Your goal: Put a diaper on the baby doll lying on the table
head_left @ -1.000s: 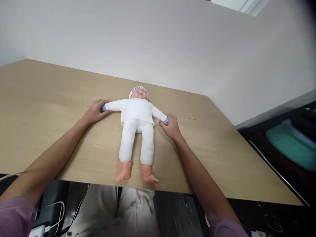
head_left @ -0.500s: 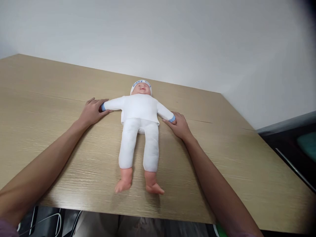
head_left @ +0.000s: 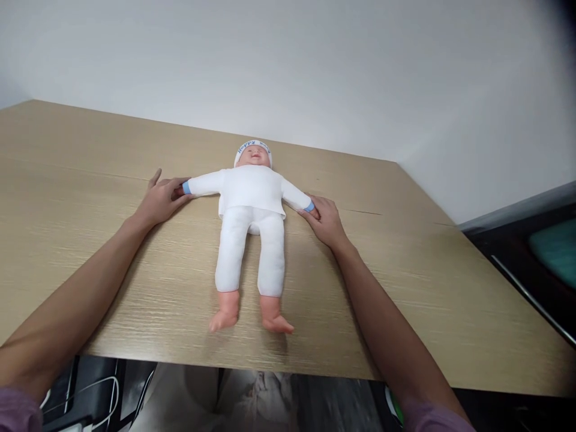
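The doll [head_left: 251, 204] lies face up mid-worktop [head_left: 90, 180], head toward 12 o'clock, bare feet toward 6 o'clock, near the front edge. Both of its arms are drawn out sideways.

The step in hand, as I judge it, is spreading and laying the doll flat. The left hand [head_left: 159, 199] is at 9 o'clock of the body. Its grip is narrow, closed on the doll's small hand just past the blue cuff, with 1 finger lifted clear. The right hand [head_left: 326, 221] is at 3 o'clock and slightly lower. Its grip also looks closed on the other cuff, though the fingertips hide the contact.

Any further handling calls for even tension on both sleeves, since the soft body (cloth-stuffed, by the look of it) will sag or twist if 1 side leads.

Against the frame 0.5 s ago, the doll sits slightly farther toward 12 o'clock and its arms are stretched straighter. The left hand has slid outward to the cuff's end. The view has also tilted, so more of the cables [head_left: 90, 396] at 7 o'clock shows under the worktop.
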`<state>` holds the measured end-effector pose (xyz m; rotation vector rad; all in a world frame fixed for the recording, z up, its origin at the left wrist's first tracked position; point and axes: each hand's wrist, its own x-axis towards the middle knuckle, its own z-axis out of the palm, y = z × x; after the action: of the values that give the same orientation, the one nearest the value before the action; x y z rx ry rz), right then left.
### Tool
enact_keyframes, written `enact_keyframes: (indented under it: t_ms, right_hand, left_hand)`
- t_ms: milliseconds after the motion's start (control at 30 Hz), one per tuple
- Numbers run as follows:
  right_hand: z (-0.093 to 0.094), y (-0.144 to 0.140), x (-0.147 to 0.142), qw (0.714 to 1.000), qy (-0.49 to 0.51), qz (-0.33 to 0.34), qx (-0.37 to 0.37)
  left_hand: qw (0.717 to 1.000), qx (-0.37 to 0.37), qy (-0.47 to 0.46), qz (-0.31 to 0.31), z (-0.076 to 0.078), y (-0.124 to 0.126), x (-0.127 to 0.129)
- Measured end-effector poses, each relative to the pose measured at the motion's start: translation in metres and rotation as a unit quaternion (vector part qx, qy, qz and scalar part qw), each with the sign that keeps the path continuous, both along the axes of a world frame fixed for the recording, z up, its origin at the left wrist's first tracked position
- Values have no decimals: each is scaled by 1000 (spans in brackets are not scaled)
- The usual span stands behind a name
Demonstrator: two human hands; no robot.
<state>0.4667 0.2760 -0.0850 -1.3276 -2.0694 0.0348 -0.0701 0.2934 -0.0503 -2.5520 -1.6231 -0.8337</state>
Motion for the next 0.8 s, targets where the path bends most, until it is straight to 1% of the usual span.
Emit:
enact_keyframes:
  t_ms: [133,267,400,567,633,700,733,767,800]
  right_hand:
    - [-8,12,4,999,-2,-51,-12]
    - [-8,10,1,997,-5,-76,-5]
    - [-2,-2,-6,994,-20,-106,1]
    - [-1,-22,-19,988,-24,-150,-5]
    - [1,-34,-28,986,-14,-166,-8]
    - [9,-53,-42,985,2,-172,-5]
    - [16,-68,-49,985,15,-169,3]
    - [24,-87,-56,986,30,-163,16]
    - [33,-110,-61,986,51,-152,36]
  left_hand:
    - [999,15,12,37,-3,9,6]
    - [999,17,6,37,-4,11,9]
    - [999,4,0,43,-3,-1,10]
    - [998,-14,-20,54,-3,-26,17]
    - [997,-7,-42,63,2,-39,24]
    - [994,13,-72,82,14,-62,36]
    - [991,26,-92,89,20,-79,43]
    - [988,39,-118,92,26,-102,50]
    - [985,51,-145,77,30,-130,58]
